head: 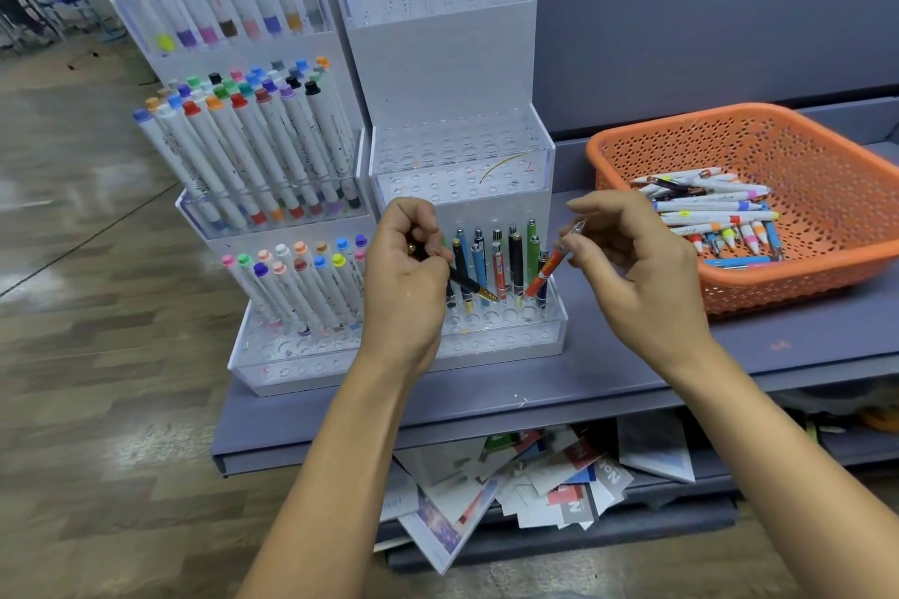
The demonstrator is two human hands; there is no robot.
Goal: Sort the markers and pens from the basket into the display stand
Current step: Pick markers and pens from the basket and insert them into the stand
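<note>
Left hand (408, 268): fingers (413, 219) curled round a black pen (469, 285). The pen is tilted, with its gold tip down and to the right, just in front of the pens standing in the stand.

Right hand (632, 268): thumb and forefinger pinch the top end of an orange pen (547, 272), other fingers (603, 204) loosely bent. The pen leans with its lower end at the right end of the bottom tier. Can't tell if it's seated in a hole.

The clear display stand (438, 63) sits at the shelf's (584, 379) left end, in two stepped units side by side.
- Right unit: a row of pens (496, 258) stands upright in the bottom tier's back holes, in blue, black, red and green.
- Left unit: white markers (253, 151) with coloured caps stand on all three tiers, leaning left.

The orange basket (729, 292) is toward the shelf's right end, well apart from the stand. A loose pile of markers and pens (715, 214) lies in its near-left part, mostly flat and pointing various ways.

The right hand is between stand and basket, touching neither.

A heap of paper cards (535, 477) sits on the level under the shelf. There's wood-pattern floor (97, 355) to the left.
</note>
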